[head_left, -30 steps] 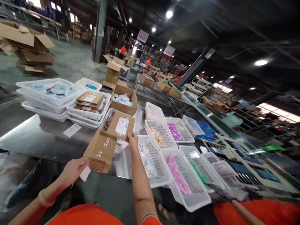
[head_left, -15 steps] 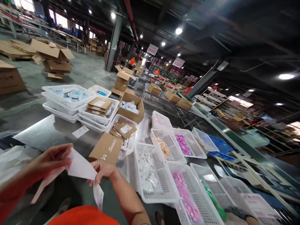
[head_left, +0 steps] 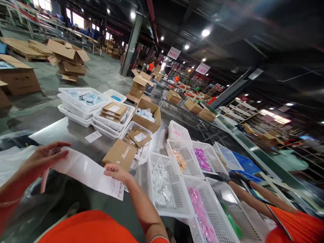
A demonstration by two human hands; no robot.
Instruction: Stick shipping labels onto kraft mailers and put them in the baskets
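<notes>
A long white strip of paper labels [head_left: 84, 170] spans between my hands, with print on its right-hand end. My left hand [head_left: 48, 157] is at the strip's left part, thumb and fingers stretched along it; a short tail of paper hangs below that hand. My right hand [head_left: 116, 171] pinches the strip's upper edge between thumb and fingers. Just behind my right hand lies a brown cardboard box [head_left: 120, 154] with white lettering. Beyond it, brown packets with white labels [head_left: 138, 135] rest in a white basket [head_left: 148, 145].
Stacked white baskets [head_left: 76, 113] hold blue-white packages on the metal table. A loose printed paper [head_left: 93, 136] lies nearby. To the right, white baskets [head_left: 174, 202] contain bagged items in several colours. A co-worker's gloved hand and arm [head_left: 240, 192] reach across from the right.
My hands have moved apart, drawing the folded strip out into a longer, flatter length. The co-worker's arms and orange sleeve have come further into view on the right. My view has shifted slightly left.
</notes>
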